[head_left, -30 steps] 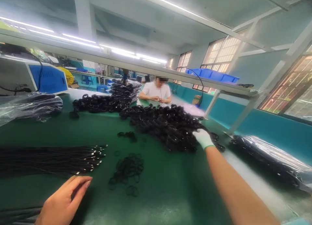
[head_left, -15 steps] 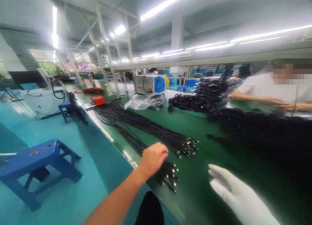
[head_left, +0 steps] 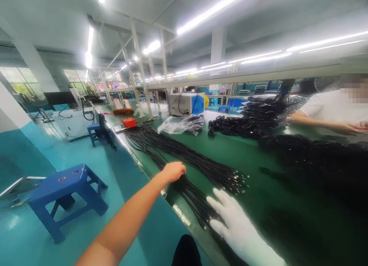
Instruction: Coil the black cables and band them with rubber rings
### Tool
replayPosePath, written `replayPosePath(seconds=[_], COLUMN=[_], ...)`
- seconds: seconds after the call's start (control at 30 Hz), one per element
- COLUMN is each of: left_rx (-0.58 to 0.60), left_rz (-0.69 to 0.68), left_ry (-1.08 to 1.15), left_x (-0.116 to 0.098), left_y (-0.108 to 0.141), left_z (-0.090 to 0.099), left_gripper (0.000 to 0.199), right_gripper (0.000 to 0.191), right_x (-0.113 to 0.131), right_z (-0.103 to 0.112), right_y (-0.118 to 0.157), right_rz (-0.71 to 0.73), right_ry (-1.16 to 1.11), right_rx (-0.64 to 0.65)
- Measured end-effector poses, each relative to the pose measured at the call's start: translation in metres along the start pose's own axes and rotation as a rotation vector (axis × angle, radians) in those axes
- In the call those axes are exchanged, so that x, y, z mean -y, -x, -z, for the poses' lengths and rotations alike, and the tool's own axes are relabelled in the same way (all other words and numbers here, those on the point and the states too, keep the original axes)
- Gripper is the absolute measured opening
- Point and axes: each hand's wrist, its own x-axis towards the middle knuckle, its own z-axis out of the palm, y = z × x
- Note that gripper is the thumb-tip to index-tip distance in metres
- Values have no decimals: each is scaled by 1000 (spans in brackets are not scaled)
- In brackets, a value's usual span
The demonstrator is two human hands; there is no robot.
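Black cables in the near bundle (head_left: 193, 199) lie along the front edge of the green tabletop (head_left: 247, 151), running from far back on the bench toward me and fanning out at their metal-tipped ends. The worker's bare left hand (head_left: 174, 171) is curled down over this bundle partway along; its fingertips are hidden beneath it, so from where I stand I cannot tell how firmly it has hold of anything. The right hand (head_left: 228, 214), in a white glove, is open at the bundle's tips, thumb apart from the spread fingers, and I see nothing gripped in it. Just beyond lies a larger cable bundle (head_left: 198, 156), its pale ends loosely scattered on the green. At the far end of the cables sits a red box (head_left: 129, 122), and to the right of that a clear plastic bag (head_left: 174, 125), with a blue-and-grey machine (head_left: 184, 104) behind. A dark heap of black loops (head_left: 313, 154), rather blurred, covers the right side, with a wrapped stack (head_left: 258, 112) past it. A co-worker (head_left: 330, 104) in a white top sits across the bench, forearm on the table side. Left of the bench, a blue stool (head_left: 61, 179) stands on the turquoise floor (head_left: 120, 174).
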Motion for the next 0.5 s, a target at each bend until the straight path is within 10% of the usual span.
replayPosePath(seconds=[0.3,0.5], left_rx=[108,-47], left_rz=[1,25], left_ry=[-128,-111], left_x=[14,17], left_y=[-22,-17], left_z=[12,14], left_gripper=[28,31], right_gripper=[22,16], right_x=[-2,11], right_z=[-6,-8], right_y=[-35,-24], right_rz=[-212,-288], right_ry=[16,-10], right_rx=[-50,-37])
